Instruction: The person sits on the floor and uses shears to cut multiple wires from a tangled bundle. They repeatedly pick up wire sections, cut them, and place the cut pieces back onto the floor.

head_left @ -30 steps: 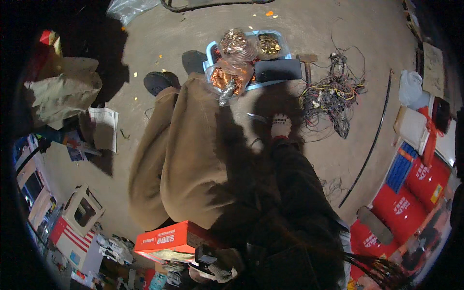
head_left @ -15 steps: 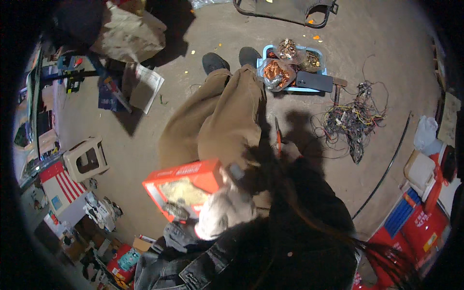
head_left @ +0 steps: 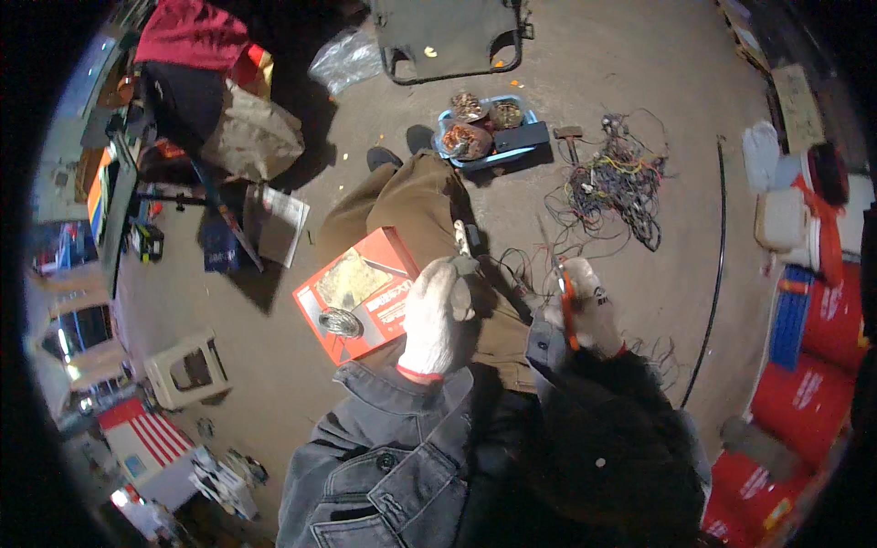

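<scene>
Wrapped around an orange-handled tool [head_left: 569,306], the gloved right hand [head_left: 589,310] is just beside the wire tangle [head_left: 630,183] on the floor; the left hand [head_left: 431,315] curls by a small grey piece [head_left: 463,297], and whether it pinches it cannot be told. Coppery bits [head_left: 466,142] already sit bagged in the light-blue tray [head_left: 489,164], while the wires seemingly remain unsorted.
</scene>
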A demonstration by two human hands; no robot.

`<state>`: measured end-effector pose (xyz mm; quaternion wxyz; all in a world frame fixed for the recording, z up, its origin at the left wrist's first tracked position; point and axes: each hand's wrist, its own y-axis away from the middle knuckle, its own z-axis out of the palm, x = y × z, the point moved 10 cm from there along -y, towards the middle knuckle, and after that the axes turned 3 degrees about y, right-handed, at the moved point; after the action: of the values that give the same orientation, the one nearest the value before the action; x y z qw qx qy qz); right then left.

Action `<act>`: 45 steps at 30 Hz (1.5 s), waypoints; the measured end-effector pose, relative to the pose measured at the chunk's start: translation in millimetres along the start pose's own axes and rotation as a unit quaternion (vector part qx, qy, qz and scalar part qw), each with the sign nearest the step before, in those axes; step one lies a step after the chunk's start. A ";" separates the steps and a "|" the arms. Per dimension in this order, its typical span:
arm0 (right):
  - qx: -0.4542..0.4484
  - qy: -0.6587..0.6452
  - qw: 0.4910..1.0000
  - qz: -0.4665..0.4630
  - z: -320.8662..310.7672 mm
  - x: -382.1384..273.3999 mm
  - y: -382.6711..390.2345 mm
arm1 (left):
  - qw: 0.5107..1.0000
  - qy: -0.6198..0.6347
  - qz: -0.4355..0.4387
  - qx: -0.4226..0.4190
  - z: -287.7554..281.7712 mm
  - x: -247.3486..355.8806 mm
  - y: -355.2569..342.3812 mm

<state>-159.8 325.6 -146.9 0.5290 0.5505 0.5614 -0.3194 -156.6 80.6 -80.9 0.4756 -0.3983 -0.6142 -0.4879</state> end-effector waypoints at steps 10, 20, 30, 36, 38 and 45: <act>-0.108 0.189 0.975 0.052 44.2 -33.4 46.9 | 0.859 -0.369 0.345 -0.084 47.1 22.4 34.3; -0.188 -0.222 0.952 0.093 90.8 41.2 52.6 | 0.979 -0.092 -0.112 -0.143 36.8 -80.9 9.2; -0.091 -0.368 0.901 0.211 101.3 85.9 75.6 | 0.966 0.061 -0.204 -0.144 56.9 -67.8 15.1; -0.092 -0.826 0.495 0.254 130.5 114.1 90.3 | 0.949 0.017 -0.186 -0.253 109.7 -71.6 13.8; -0.094 -0.791 0.586 0.147 105.1 112.2 101.2 | 0.933 -0.095 0.031 -0.346 153.5 -43.9 12.2; 0.228 -0.617 0.753 -0.015 -3.5 80.7 164.3 | 0.824 -0.271 0.149 -0.476 254.1 -56.8 111.7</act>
<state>9.8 382.7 -185.6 0.6144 0.3298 0.0312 -0.7161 -86.8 350.8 -129.8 0.1086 -0.7775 -0.3434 -0.5156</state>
